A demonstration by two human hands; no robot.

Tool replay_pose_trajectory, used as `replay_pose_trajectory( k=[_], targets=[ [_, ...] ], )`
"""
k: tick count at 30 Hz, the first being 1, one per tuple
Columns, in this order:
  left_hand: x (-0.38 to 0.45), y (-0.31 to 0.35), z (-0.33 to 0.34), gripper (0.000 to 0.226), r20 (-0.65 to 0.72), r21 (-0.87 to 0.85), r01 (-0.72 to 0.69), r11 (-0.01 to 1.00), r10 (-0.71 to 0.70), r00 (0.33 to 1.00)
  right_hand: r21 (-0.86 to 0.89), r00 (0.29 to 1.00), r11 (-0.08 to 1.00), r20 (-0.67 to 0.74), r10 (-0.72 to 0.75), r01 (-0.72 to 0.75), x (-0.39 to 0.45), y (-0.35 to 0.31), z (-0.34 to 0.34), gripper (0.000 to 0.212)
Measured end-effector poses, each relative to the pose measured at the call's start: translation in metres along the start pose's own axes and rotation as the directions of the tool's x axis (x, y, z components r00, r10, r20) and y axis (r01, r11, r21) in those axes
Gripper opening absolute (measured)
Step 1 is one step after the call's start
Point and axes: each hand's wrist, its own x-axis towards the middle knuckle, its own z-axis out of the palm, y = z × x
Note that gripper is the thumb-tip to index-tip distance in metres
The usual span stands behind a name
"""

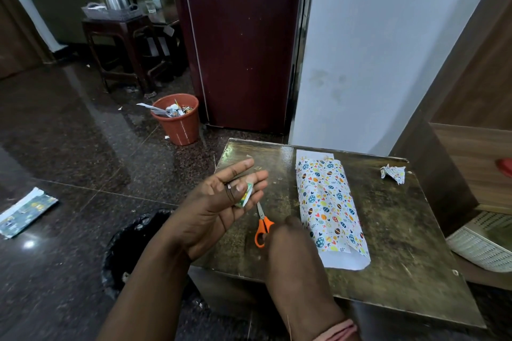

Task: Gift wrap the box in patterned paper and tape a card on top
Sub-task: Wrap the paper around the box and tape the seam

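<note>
**Wrapping half done: a scrap in one hand, scissors under the other**

Head view: the box (329, 210) lies on the worktop (401, 230), lengthwise away from the person, with the patterned paper (318, 174) folded around it. White paper ends stick out at the near and far ends, so the end flaps look not yet closed. No card or tape shows in this view.

The left hand (221, 202) is raised over the worktop's left edge, palm up, fingers nearly straight, with a small paper scrap (245, 196) lying across them and the thumb resting against it. The right hand (291, 246) is lowered beside the box, at the orange handles of the scissors (263, 225) lying on the worktop; seen from behind, whether it grips them cannot be told.

A crumpled offcut (393, 173) lies at the far right corner, and a lined bin (133, 241) sits just below the left hand.

Judgement: trimming looks finished. Next would be dropping the scrap, then folding and taping the open ends squarely.
</note>
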Motion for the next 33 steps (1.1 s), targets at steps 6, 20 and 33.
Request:
replay_pose_trajectory(
  k=[6, 20, 33],
  targets=[
    [-0.001, 0.0, 0.0, 0.065, 0.006, 0.033, 0.02, 0.999, -0.02, 1.0, 0.037, 0.98, 0.997, -0.191, -0.054, 0.062, 0.001, -0.002, 0.003, 0.018],
    [-0.006, -0.004, 0.004, 0.065, 0.124, 0.167, 0.077, 0.983, -0.098, 0.987, 0.861, 0.978, 0.491, -0.192, 0.079, 0.13, 0.022, 0.007, -0.021, 0.014],
    [-0.001, -0.007, 0.006, 0.043, -0.059, 0.161, 0.097, 0.982, -0.088, 0.994, 0.946, 0.973, 0.316, -0.135, 0.187, 0.071, 0.019, 0.007, -0.036, 0.013]
  ],
)
